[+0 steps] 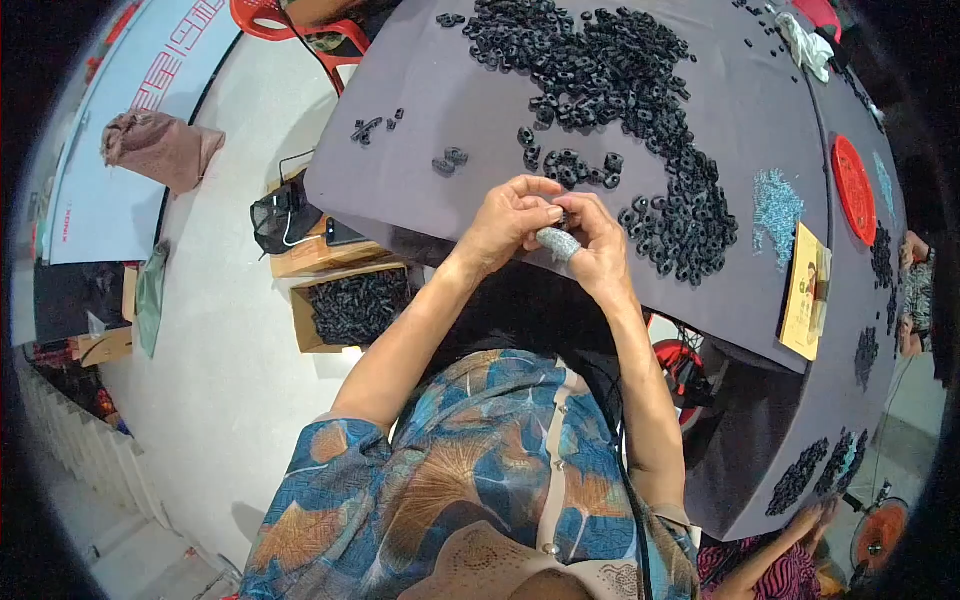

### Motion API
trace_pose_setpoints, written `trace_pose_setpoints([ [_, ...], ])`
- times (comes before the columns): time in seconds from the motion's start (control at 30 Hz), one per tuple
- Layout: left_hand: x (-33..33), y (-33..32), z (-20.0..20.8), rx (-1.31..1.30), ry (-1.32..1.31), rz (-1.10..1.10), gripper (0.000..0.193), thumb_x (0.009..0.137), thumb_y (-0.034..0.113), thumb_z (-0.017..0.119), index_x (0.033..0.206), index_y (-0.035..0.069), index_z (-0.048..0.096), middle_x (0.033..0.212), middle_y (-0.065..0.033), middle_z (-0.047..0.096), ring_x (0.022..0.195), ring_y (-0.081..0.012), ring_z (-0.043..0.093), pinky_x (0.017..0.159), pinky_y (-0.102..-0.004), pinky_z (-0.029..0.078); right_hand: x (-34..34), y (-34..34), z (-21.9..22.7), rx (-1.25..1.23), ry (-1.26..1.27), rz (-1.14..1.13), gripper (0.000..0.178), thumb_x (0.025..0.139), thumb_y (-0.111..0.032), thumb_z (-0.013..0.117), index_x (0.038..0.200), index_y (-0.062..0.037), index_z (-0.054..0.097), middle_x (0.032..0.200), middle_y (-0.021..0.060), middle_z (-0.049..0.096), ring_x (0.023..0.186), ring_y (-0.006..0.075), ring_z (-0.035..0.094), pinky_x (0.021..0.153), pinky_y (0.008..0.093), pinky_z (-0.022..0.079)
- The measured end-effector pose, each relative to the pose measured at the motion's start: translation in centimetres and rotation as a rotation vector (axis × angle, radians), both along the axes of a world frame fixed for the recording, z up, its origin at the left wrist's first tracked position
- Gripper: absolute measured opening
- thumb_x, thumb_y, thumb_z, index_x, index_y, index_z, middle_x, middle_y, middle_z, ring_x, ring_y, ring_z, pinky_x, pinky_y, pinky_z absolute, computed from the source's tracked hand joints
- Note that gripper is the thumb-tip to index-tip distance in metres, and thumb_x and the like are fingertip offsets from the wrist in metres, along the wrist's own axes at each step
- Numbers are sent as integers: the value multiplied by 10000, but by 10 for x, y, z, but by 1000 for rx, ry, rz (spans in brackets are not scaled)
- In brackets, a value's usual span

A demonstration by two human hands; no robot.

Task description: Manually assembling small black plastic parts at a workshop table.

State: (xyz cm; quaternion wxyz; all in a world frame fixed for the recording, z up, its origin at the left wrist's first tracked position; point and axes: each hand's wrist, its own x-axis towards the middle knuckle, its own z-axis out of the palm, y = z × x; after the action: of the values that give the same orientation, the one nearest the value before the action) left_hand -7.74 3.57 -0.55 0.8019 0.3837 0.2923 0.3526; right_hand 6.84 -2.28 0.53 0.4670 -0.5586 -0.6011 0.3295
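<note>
My left hand (508, 226) and my right hand (600, 250) meet over the near edge of the grey-covered table (420, 90). Between their fingertips they pinch a small black part (563, 215), mostly hidden by the fingers. A grey wrap (558, 243) covers my right thumb. Just beyond my hands lies a short row of small black plastic pieces (568, 167). A bigger heap of black pieces (590, 60) spreads over the far part of the table. It runs down to a cluster (690, 225) at the right of my right hand.
Small pale-blue pieces (776, 212), a yellow booklet-like item (803, 290) and a red tray (853, 190) lie to the right. Left of the table, a box (305, 318) holds black parts. Another person's hands (815, 522) show at lower right; others' hands (912, 250) at far right.
</note>
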Motion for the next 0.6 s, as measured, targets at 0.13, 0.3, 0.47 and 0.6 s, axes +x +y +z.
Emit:
trace_pose_setpoints([
  [0.13, 0, 0, 2, -15, 18, 14, 342, 806, 79, 676, 1089, -18, 511, 727, -24, 581, 513, -47, 481, 435, -172, 376, -1, 1, 2, 26, -59, 2, 303, 727, -37, 683, 1010, -36, 578, 950, 69, 584, 770, 173, 625, 639, 272, 508],
  [0.3, 2, 1, 5, -44, 45, 16, 307, 797, 72, 675, 1050, -23, 530, 726, -35, 585, 515, -52, 484, 433, -176, 375, 0, 2, -5, 43, -37, -3, 284, 730, -29, 674, 996, -42, 576, 929, 67, 586, 727, 171, 617, 601, 268, 503],
  [0.47, 1, 2, 3, -55, 52, -17, 312, 791, 76, 683, 1055, -4, 537, 754, -27, 597, 546, -51, 507, 444, -170, 386, -2, 2, -10, 41, 15, -22, 268, 728, -6, 665, 978, -41, 573, 911, 62, 587, 697, 163, 602, 572, 266, 493],
  [0.6, 4, -1, 2, -41, 48, 11, 308, 800, 86, 685, 1061, 7, 541, 743, -7, 591, 554, -46, 515, 444, -164, 383, -2, 1, -9, 57, -34, -40, 220, 783, 16, 623, 991, -34, 570, 949, 25, 570, 663, 97, 565, 540, 230, 513],
])
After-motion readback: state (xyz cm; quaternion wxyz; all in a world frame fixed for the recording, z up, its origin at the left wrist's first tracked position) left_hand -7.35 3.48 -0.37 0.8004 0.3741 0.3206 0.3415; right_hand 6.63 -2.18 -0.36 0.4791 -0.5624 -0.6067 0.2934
